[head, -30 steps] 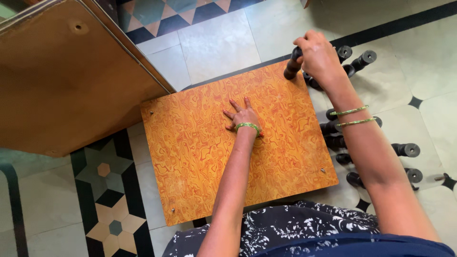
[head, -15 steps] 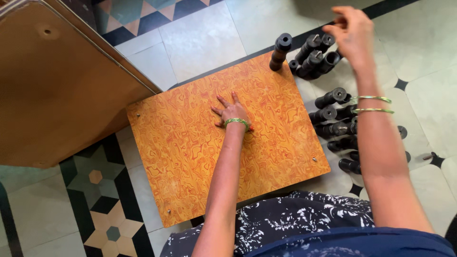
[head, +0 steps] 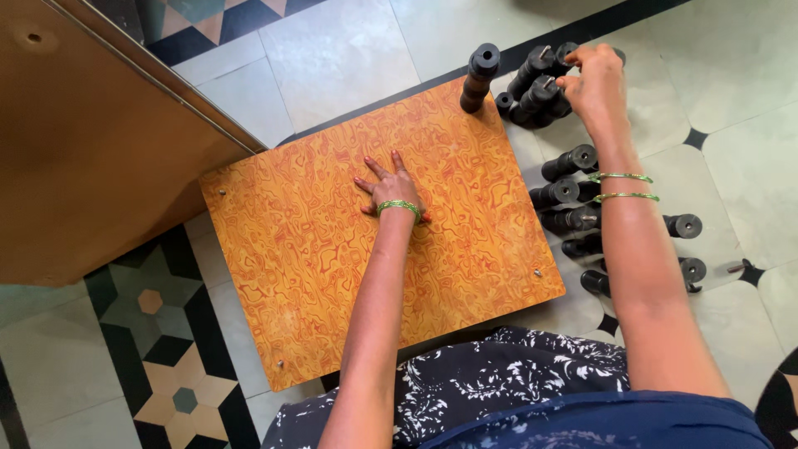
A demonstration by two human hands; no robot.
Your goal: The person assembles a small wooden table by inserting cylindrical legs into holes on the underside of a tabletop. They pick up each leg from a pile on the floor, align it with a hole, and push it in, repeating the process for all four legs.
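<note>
Legs, black and ribbed, lie in a loose heap (head: 540, 87) on the tiled floor just past the far right corner of the orange patterned board (head: 332, 274); the right hand (head: 594, 83) is among them, fingers curled about one or two of the pieces, though whether it grips a single one firmly I cannot tell; one black leg (head: 480, 76) already stands upright at the board's far right corner, apparently fitted there. The left hand (head: 389, 189) lies flat and spread wide on the middle of the board, holding nothing, pressing it down. More legs (head: 573, 191) lie scattered along the board's right edge, under the right forearm. The likeliest trouble, as I judge it, is the heap: pulling one piece free could set the round ones rolling away over the smooth tiles; the forearm could also brush the scattered pieces beneath it; should the left palm lift, the board might shift and strain the standing leg. A brown panel (head: 91, 150) leans close at the left, apart from the board.
</note>
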